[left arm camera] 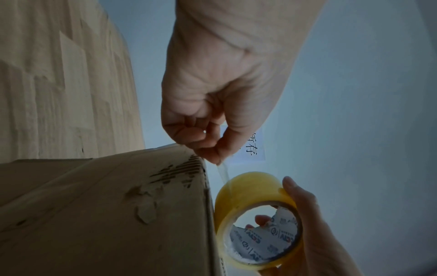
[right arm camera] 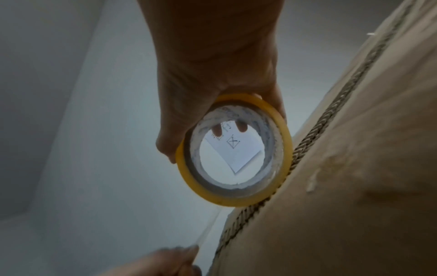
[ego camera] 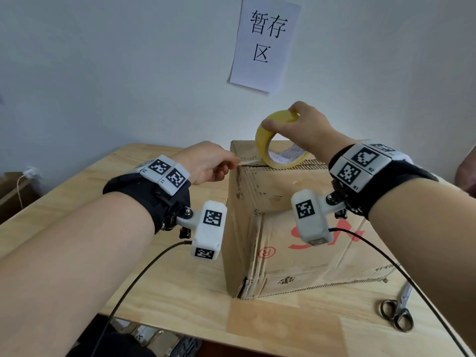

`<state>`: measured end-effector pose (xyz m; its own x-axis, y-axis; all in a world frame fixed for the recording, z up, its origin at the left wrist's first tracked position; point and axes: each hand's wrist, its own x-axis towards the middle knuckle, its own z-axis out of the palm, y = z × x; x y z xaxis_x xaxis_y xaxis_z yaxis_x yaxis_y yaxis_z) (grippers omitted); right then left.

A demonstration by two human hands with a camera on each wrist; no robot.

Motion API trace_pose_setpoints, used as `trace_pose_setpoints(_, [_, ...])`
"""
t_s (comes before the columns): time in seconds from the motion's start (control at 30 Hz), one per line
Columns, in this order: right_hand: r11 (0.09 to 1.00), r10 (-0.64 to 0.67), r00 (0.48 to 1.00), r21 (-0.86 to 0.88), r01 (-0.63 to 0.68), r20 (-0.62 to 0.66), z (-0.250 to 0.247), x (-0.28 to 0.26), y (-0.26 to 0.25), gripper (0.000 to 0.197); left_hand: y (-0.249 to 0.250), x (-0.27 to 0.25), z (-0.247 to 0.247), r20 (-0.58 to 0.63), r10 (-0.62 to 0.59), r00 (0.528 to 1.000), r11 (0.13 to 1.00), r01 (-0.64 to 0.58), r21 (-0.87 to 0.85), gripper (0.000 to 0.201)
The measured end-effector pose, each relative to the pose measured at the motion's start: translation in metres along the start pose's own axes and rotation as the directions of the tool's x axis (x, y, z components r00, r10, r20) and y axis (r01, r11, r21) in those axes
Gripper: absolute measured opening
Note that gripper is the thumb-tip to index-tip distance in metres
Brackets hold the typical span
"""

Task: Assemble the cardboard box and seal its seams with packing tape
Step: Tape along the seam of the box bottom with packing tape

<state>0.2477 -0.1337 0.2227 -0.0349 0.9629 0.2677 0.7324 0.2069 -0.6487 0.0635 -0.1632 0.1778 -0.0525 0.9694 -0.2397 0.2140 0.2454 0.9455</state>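
Observation:
A worn brown cardboard box (ego camera: 291, 243) stands on the wooden table (ego camera: 77, 202). My right hand (ego camera: 304, 124) grips a yellow roll of packing tape (ego camera: 265, 140) upright, its lower rim on the box's top near the left edge. My left hand (ego camera: 206, 163) pinches the free clear end of the tape (ego camera: 247, 162), pulled a short way left off the roll. In the left wrist view the left hand (left arm camera: 212, 130) pinches the clear strip (left arm camera: 223, 171) above the roll (left arm camera: 250, 194) beside the box (left arm camera: 106, 214). The right wrist view shows the roll (right arm camera: 234, 198) against the box's corrugated edge (right arm camera: 314, 134).
Black-handled scissors (ego camera: 398, 309) lie on the table at the front right, beside the box. A paper sign (ego camera: 265, 42) with printed characters hangs on the wall behind. A strip of brown tape (ego camera: 283, 323) is stuck on the table's front edge. Cables trail from both wrists.

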Motion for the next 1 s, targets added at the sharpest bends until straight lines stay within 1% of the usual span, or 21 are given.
trace_pose_setpoints(0.17, [0.970,-0.077,0.997,-0.232,0.076,0.002,0.012,-0.005,-0.016,0.072,-0.004,0.001,-0.011,-0.037,0.000,0.999,0.999,0.002,0.044,0.010])
trace_pose_setpoints(0.27, [0.948,-0.096,0.995,-0.306,0.091,0.001,0.015,-0.008,-0.024,0.073,-0.009,0.000,-0.017,-0.027,0.000,1.000,0.998,0.002,0.066,0.012])
trace_pose_setpoints(0.37, [0.905,-0.115,0.993,-0.411,0.112,0.018,0.015,-0.009,-0.026,0.072,-0.015,0.000,-0.025,-0.029,-0.006,1.000,0.996,0.009,0.090,0.016])
trace_pose_setpoints(0.47, [0.868,-0.143,0.989,-0.474,0.146,0.043,0.017,-0.011,-0.028,0.071,-0.019,-0.001,-0.034,-0.021,-0.028,0.999,0.993,0.030,0.112,0.016])
trace_pose_setpoints(0.6, [0.807,-0.195,0.978,-0.555,0.202,0.072,0.023,-0.014,-0.038,0.070,-0.025,-0.001,-0.030,-0.010,-0.051,0.999,0.978,0.052,0.201,0.017])
trace_pose_setpoints(0.7, [0.768,-0.210,0.973,-0.600,0.223,0.093,0.028,-0.016,-0.041,0.068,-0.032,0.003,-0.021,-0.034,-0.084,0.996,0.974,0.089,0.209,0.016])
trace_pose_setpoints(0.8, [0.755,-0.207,0.974,-0.618,0.220,0.094,0.029,-0.017,-0.041,0.068,-0.033,0.006,-0.016,-0.062,-0.109,0.992,0.974,0.119,0.195,0.014])
trace_pose_setpoints(0.9, [0.775,-0.190,0.977,-0.596,0.212,0.100,0.027,-0.015,-0.039,0.068,-0.030,0.008,-0.013,-0.083,-0.091,0.992,0.973,0.107,0.206,0.013])
trace_pose_setpoints(1.0, [0.820,-0.173,0.980,-0.537,0.196,0.093,0.023,-0.013,-0.035,0.069,-0.028,0.007,-0.013,-0.098,-0.036,0.995,0.978,0.055,0.199,0.013])
